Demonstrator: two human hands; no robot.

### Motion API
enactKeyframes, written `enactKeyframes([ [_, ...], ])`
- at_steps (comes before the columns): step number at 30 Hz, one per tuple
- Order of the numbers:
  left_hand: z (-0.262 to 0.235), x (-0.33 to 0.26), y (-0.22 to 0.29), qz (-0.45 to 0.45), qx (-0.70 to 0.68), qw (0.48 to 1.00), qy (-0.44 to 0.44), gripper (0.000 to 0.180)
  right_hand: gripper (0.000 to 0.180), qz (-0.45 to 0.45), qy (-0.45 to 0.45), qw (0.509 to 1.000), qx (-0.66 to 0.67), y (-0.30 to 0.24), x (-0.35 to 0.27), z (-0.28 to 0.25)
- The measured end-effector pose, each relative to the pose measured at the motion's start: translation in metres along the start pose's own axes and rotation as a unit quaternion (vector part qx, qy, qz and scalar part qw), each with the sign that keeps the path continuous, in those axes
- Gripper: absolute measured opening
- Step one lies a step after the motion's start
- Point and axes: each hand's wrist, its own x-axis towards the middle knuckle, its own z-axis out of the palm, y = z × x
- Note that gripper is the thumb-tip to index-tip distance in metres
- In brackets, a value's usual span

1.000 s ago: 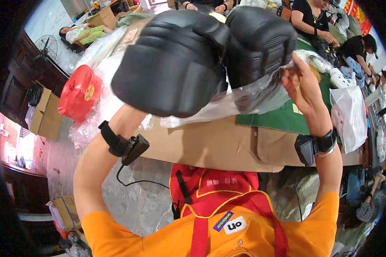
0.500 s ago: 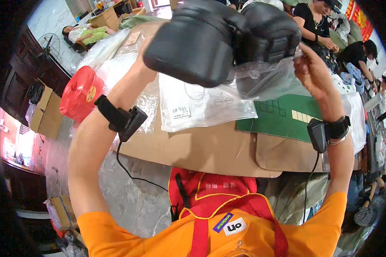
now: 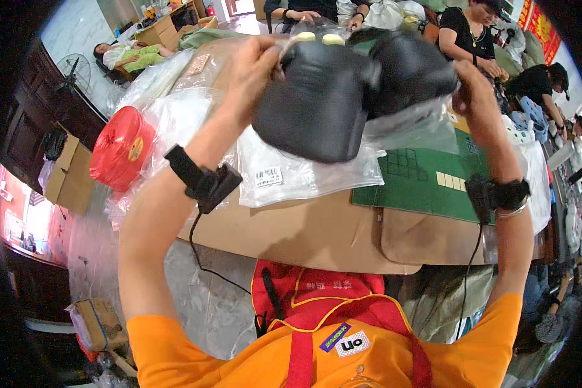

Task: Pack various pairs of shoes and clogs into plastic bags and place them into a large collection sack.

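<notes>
Raised over the table are two bulky black padded pieces with a leather-like surface, the larger one [image 3: 313,107] on the left and a rounder one [image 3: 410,68] on the right. Their exact kind does not show. My left hand [image 3: 252,71] is closed at the upper left edge of the larger piece. On the far side of the round piece, my right hand [image 3: 475,90] grips its right edge, fingers partly hidden. A clear plastic bag [image 3: 414,126] hangs loosely below and around the round piece. Two small pale yellow tips [image 3: 320,39] show above the larger piece.
Under my hands lie flat clear bags [image 3: 281,174] with a barcode label, a green board [image 3: 420,181] and brown cardboard [image 3: 304,226]. A red roll of plastic twine [image 3: 123,149] stands at left. Other people [image 3: 475,35] work across and to the right; one person [image 3: 136,57] reclines far left.
Both black pieces have turned and come lower, the larger one shifting right. My left hand has moved up and right along its edge, now in plain view.
</notes>
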Motion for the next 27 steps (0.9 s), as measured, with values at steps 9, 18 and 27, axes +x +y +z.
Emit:
enactKeyframes([
  [9, -0.011, -0.103, -0.054, -0.206, -0.023, 0.978, 0.014, 0.02, 0.021, -0.001, -0.073, 0.997, -0.039, 0.083, -0.134, 0.033],
  [18, 0.014, -0.115, -0.061, 0.131, 0.365, 0.922, -0.025, 0.021, 0.037, 0.171, -0.163, 0.968, -0.078, 0.092, -0.147, 0.055],
  [27, 0.031, -0.088, -0.038, 0.176, 0.371, 0.903, -0.125, 0.008, 0.031, 0.143, -0.132, 0.973, -0.123, 0.083, -0.141, 0.057],
])
